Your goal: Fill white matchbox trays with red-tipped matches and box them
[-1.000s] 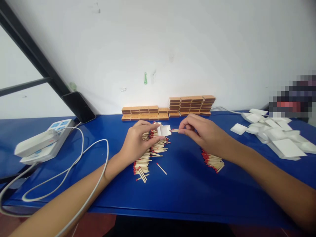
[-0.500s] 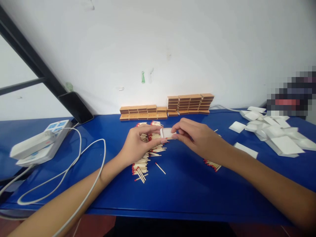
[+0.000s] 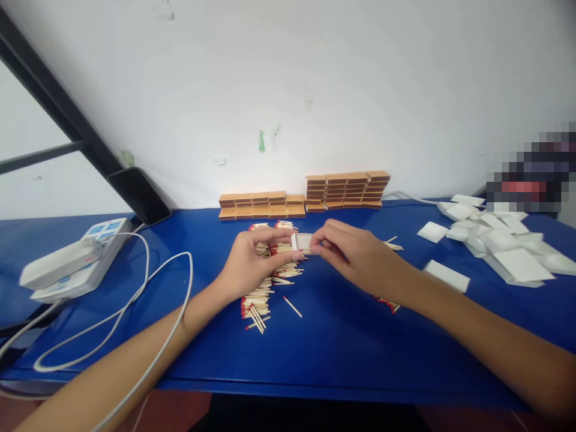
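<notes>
A small white matchbox tray (image 3: 304, 241) is held above the table in front of me, its hollow side facing me. My left hand (image 3: 248, 264) pinches its left end, thumb below and fingers along the far side. At the other end my right hand (image 3: 348, 247) grips the tray with bent fingers, which cover that end. Beneath and behind the left hand lies a heap of red-tipped matches (image 3: 258, 297). One loose match (image 3: 292, 306) rests nearer to me. More matches (image 3: 394, 245) stick out from behind my right hand and wrist.
Orange-brown matchboxes (image 3: 261, 211) are stacked in rows along the wall. White trays (image 3: 499, 240) are piled at the right, with a single tray (image 3: 447, 276) beside my right forearm. A power strip (image 3: 81, 264), a white cable (image 3: 191, 282) and a black phone-like slab (image 3: 139, 195) occupy the left.
My right hand has shifted slightly left along the tray and its fingers have turned a little. The left hand stays nearly still.
</notes>
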Demonstrator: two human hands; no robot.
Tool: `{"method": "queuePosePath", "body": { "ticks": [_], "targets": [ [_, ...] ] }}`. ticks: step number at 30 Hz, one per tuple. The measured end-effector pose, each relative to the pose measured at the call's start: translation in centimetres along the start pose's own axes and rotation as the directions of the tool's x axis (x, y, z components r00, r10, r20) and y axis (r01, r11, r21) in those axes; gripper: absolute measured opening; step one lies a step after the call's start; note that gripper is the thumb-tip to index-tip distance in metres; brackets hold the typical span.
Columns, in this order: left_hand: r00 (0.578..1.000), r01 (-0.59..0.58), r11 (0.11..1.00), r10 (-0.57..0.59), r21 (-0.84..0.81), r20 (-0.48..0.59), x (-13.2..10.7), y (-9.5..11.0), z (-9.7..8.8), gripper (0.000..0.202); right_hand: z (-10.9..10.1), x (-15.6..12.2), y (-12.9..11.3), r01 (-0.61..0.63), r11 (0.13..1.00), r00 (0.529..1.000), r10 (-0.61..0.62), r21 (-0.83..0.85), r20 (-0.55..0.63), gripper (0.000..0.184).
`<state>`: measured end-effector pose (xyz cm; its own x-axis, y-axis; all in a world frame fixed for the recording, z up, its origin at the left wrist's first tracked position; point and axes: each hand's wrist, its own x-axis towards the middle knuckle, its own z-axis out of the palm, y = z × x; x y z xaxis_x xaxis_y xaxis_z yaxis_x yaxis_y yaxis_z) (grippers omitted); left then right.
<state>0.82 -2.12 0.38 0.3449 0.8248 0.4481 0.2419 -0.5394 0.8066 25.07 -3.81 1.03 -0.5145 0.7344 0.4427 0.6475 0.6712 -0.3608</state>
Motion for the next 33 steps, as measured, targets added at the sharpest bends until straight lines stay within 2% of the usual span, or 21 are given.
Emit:
{"method": "queuePosePath", "body": {
  "ticks": [5, 13, 19, 23, 25, 29, 33],
  "targets": [
    [0.999, 0.046, 0.998, -0.045, -0.052, 0.01, 0.0, -0.3, 0.0, 0.041, -0.5, 0.0, 0.2, 0.015, 1.0, 0.999, -0.015, -0.009, -0.035, 0.018],
    [1.0, 0.019, 0.998, -0.018, -0.056, 0.012, 0.1, -0.1, 0.0, 0.038, -0.2, -0.1, 0.3, 0.003, 1.0, 0.998, -0.002, -0.019, 0.055, 0.019],
    [0.998, 0.04, 0.995, -0.036, -0.095, 0.047, 0.1, 0.0, 0.1, 0.038, 0.1, -0.1, -0.4, 0.015, 0.998, 0.999, -0.013, 0.056, -0.045, 0.019],
    [0.999, 0.047, 0.997, -0.048, -0.067, -0.023, 0.1, -0.6, 0.1, 0.041, 0.2, -0.2, -1.2, 0.015, 0.998, 0.991, -0.006, 0.066, -0.137, 0.019],
    [0.996, 0.047, 0.998, -0.049, -0.03, -0.073, 0.2, -0.9, -0.1, 0.041, 0.7, -0.3, -1.7, 0.007, 0.997, 0.996, 0.0, 0.079, -0.094, 0.018],
    [0.988, 0.019, 0.999, -0.012, 0.043, -0.153, 0.4, -1.1, -0.3, 0.036, 2.8, -0.7, -2.5, -0.03, 0.99, 0.995, 0.017, 0.141, 0.095, 0.011],
    [0.988, 0.02, 0.998, -0.01, 0.06, -0.155, 0.4, -1.1, -0.4, 0.034, 4.5, -0.6, -2.7, -0.079, 0.988, 0.988, 0.06, 0.131, 0.143, 0.007]
  ]
}}
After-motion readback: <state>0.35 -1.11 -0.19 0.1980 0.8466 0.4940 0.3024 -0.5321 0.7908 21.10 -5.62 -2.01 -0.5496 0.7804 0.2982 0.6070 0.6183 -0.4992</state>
